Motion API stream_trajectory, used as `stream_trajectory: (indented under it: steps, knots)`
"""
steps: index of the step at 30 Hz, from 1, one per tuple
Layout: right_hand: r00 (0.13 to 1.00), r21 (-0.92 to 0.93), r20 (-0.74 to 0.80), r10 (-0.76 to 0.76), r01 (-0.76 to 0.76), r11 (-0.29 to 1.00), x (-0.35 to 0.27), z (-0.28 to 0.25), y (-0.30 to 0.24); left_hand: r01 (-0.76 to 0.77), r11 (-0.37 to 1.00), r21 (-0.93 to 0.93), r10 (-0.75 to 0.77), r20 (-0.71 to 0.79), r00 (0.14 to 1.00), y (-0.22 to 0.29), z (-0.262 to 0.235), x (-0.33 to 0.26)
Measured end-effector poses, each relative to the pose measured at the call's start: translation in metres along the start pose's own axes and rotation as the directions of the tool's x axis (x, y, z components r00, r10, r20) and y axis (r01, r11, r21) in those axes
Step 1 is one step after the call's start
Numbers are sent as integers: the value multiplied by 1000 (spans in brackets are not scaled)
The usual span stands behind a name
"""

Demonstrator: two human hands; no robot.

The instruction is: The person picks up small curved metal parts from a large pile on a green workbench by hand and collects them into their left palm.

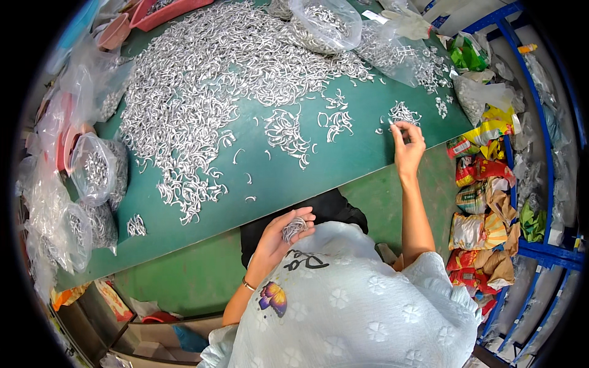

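Note:
Just off the table's near edge, my left hand [276,239] is cupped around a bundle of small curved silvery metal pieces [294,230]. My right hand [407,147] is over the right part of the green table [294,196], its thumb and fingertips pinched together. A tiny silvery piece appears to be at those fingertips, though it is too small to make out well. Right beyond them lies a small pile of similar curved pieces [404,113]. Two more small heaps, a larger one [287,134] and a lesser one [336,122], lie farther left on the tabletop.
A huge spread of curved metal pieces [202,80] covers the table's far left. Clear bags of pieces stand at the left edge [95,168] and far side [322,27]. A red tray [144,17] sits far left. Colourful packets [472,230] and blue shelving [549,254] line the right.

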State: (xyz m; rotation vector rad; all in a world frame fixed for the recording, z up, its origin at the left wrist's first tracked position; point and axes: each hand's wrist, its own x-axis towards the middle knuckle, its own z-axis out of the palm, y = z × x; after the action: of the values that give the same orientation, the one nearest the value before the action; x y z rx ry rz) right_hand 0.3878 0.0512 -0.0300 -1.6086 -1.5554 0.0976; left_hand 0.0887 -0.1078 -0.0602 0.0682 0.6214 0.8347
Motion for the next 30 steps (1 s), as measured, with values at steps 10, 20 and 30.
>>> stream_trajectory:
  steps: [10,20,30]
  knots:
    - [965,-141,198,170,-144,980,5,-7,-2,0,1000,-2,0,-51,999,-1,-6,-1]
    - [946,-272,280,-162,240,932,20,5,-1,10,1000,-18,-11,-28,1000,-5,-10,2]
    - [976,-53,210,-49,61,997,15,1,-14,1,999,-37,-1,-14,1000,-6,-11,4]
